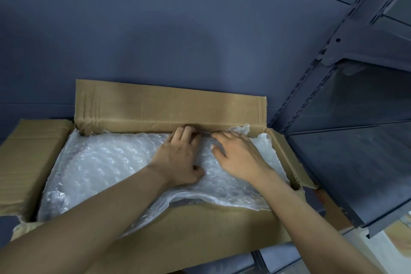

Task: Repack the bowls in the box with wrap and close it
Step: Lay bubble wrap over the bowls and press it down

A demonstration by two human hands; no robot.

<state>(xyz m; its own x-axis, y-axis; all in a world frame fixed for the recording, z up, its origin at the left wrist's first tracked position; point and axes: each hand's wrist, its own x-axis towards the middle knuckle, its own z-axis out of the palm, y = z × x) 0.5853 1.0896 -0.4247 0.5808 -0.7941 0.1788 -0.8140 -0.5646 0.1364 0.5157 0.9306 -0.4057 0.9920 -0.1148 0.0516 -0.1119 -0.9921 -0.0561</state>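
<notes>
Nearest, the front flap [200, 227] of the cardboard box [29, 158] folds outward under both forearms. Bubble wrap [100, 162] fills the box and hides whatever lies beneath it. The left hand [178, 158] and right hand [235, 155] lie side by side on the wrap, palms down, fingers [186, 133] fairly straight and gripping nothing, their tips touching the wrap's far edge. Just beyond the fingertips the rear flap [169, 104] stands upright against a blue wall [178, 29]; metal shelving [355, 100] stands to the right.
</notes>
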